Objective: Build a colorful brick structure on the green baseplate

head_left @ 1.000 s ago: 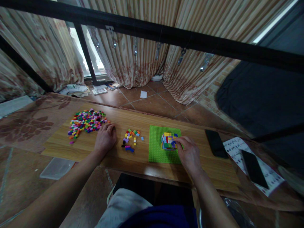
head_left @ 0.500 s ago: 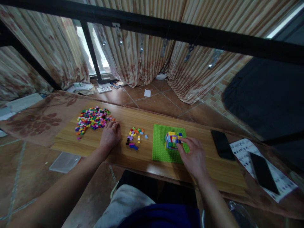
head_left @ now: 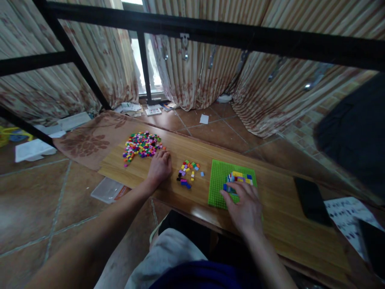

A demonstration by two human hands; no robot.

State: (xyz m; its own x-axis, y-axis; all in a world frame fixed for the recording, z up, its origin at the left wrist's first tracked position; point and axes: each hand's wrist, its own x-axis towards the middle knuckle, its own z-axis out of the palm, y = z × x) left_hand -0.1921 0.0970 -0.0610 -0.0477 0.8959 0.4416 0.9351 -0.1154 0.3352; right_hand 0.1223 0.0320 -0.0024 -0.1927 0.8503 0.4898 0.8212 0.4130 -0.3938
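Observation:
My right hand (head_left: 245, 202) reaches over a green studded baseplate (head_left: 217, 180), in front of a small multicoloured brick model (head_left: 240, 176). A blue brick (head_left: 225, 187) shows between its thumb and index fingertip, at the model's left side. The hand covers the front of the model. My left hand (head_left: 161, 166) rests on the wooden board with its fingers curled, and what is in them, if anything, is hidden. Just beyond it lies a big heap of loose toy bricks (head_left: 141, 144). To its right is a small group of sorted bricks (head_left: 188, 166).
The wooden board (head_left: 192, 146) lies along a low cloth-covered table. A black phone (head_left: 311, 199) lies at its right, by a printed sheet (head_left: 349, 216) with another dark device (head_left: 371, 243). A clear plastic lid (head_left: 106, 189) is on the floor. A black metal bar (head_left: 210, 32) crosses above.
The camera view has turned left, so everything shifts right in the picture. My right hand has moved from the model's right side to its left front. My left hand stays on the board.

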